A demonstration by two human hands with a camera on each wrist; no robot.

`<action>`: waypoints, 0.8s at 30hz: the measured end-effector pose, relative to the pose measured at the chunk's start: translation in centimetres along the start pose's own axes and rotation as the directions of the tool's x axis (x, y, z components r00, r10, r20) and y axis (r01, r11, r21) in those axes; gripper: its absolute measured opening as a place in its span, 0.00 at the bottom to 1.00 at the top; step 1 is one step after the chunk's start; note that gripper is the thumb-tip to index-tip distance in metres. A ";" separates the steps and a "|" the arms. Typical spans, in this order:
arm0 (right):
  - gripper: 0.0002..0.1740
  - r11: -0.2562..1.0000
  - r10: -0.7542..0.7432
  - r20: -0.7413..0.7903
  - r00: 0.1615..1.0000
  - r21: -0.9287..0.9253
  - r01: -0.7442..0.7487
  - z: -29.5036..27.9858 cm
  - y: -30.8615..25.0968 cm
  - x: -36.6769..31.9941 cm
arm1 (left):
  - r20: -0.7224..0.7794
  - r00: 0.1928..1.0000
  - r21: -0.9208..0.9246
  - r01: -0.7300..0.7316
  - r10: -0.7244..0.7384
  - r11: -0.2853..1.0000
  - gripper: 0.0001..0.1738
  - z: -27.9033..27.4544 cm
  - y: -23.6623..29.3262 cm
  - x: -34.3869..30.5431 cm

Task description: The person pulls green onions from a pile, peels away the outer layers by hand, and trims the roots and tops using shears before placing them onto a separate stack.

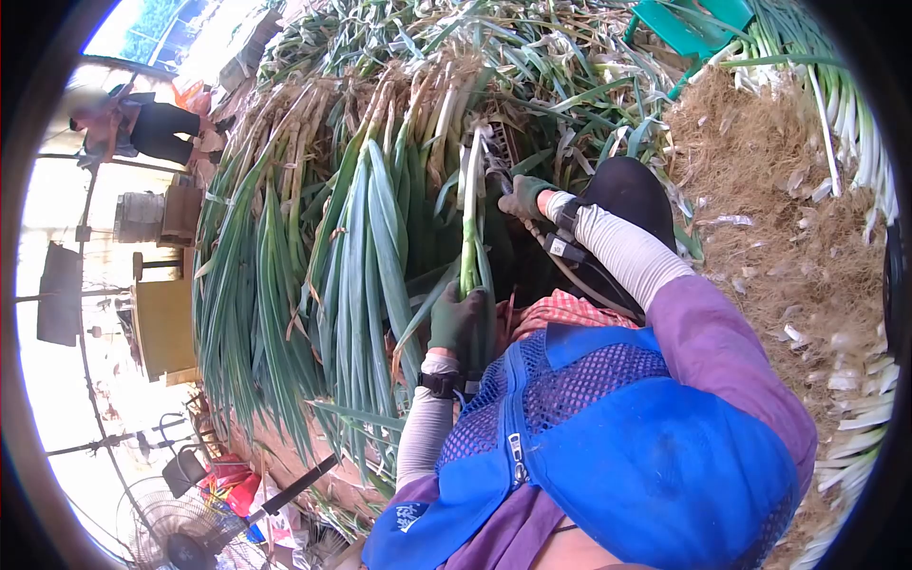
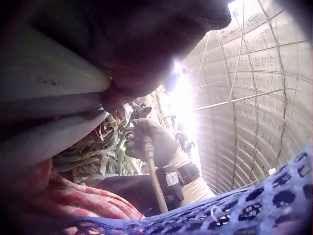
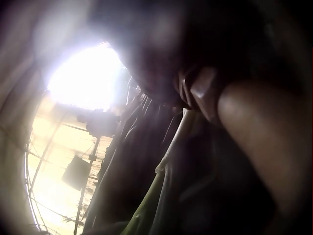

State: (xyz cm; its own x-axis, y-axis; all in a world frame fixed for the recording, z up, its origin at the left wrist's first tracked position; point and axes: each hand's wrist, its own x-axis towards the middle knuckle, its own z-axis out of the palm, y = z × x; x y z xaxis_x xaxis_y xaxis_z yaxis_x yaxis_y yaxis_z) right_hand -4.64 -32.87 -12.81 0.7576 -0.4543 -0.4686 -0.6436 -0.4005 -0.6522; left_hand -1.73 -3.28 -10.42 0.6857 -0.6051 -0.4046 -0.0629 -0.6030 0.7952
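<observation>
In the head view the gloved left hand [image 1: 457,321] grips a green onion stalk [image 1: 469,242] around its green leaves, its pale end pointing away from the body. The gloved right hand [image 1: 525,199] holds a tool with a hose [image 1: 570,275], its metal nozzle beside the pale stalk end. The left wrist view shows the right hand [image 2: 154,139] curled round the hose fitting [image 2: 149,147], with green leaves [image 2: 49,88] close to the lens. Dark and blurred, the right wrist view shows the stalk [image 3: 181,129] and the hose [image 3: 254,132].
Bundles of long green onions [image 1: 361,228] lie left of the hands. Trimmed leaves [image 1: 570,57] are heaped beyond. Cut roots [image 1: 760,199] and pale stalks [image 1: 869,161] cover the right side, near a green plastic stool [image 1: 693,28]. A fan [image 1: 180,532] and another person [image 1: 152,128] are at left.
</observation>
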 end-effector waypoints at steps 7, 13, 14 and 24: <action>0.31 0.987 0.006 0.228 0.974 -0.158 0.031 0.7 0.3 -4.8 | 0.339 0.936 0.726 -0.199 -0.091 0.658 0.23 -5.4 9.5 -3.3; 0.40 0.997 -0.036 0.268 0.963 0.077 0.016 -0.1 0.6 -9.3 | -0.294 0.791 0.844 -0.049 0.537 0.535 0.33 -11.7 11.8 7.2; 0.42 0.998 -0.026 0.240 0.970 0.065 0.011 1.0 1.8 -8.7 | -0.379 0.849 0.786 0.087 0.368 0.612 0.35 -12.8 10.8 9.2; 0.42 0.998 0.033 0.254 0.967 0.045 -0.046 0.2 1.8 -9.3 | -0.330 0.931 0.693 0.128 0.155 0.709 0.25 -17.8 8.6 10.4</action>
State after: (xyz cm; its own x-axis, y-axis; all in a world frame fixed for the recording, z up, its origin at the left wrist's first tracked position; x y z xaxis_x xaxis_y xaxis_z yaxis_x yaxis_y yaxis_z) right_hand -12.84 -29.20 -9.79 0.7387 -0.2501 -0.6259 -0.6721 -0.3431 -0.6562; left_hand 17.76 -5.50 0.21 0.8681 -0.4854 -0.1043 -0.4599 -0.8653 0.1992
